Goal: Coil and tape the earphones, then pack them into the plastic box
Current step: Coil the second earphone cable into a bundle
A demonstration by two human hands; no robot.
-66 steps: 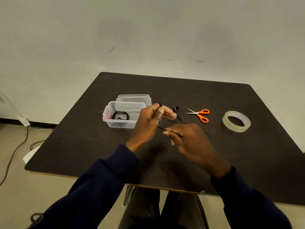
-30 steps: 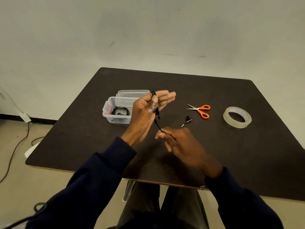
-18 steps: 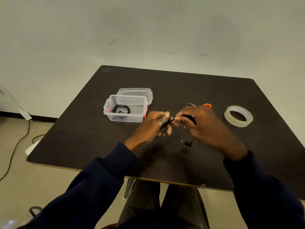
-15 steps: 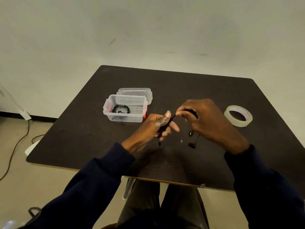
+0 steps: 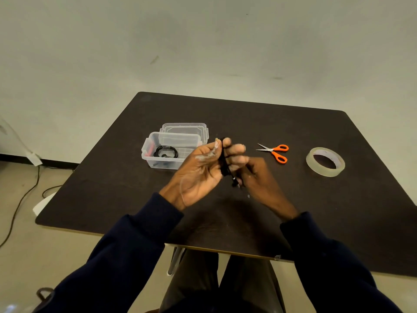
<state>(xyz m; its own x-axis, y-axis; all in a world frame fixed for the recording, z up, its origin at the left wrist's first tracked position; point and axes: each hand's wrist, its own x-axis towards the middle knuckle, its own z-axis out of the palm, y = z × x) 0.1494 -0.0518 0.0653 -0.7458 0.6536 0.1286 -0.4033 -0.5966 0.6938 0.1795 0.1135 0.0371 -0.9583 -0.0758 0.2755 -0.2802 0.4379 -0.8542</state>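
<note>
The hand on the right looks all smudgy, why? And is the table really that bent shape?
Head view: the right hand is smeared by motion blur, while the scissors and tape roll stay sharp. Head view: the wide lens splays the table edges outward, so the bend is probably distortion.

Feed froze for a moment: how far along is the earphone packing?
One coiled set already lies in the plastic box. A second cable is wound around the left hand; the right hand works its end. Tape roll and scissors lie on the table: taping and packing remain.
</note>
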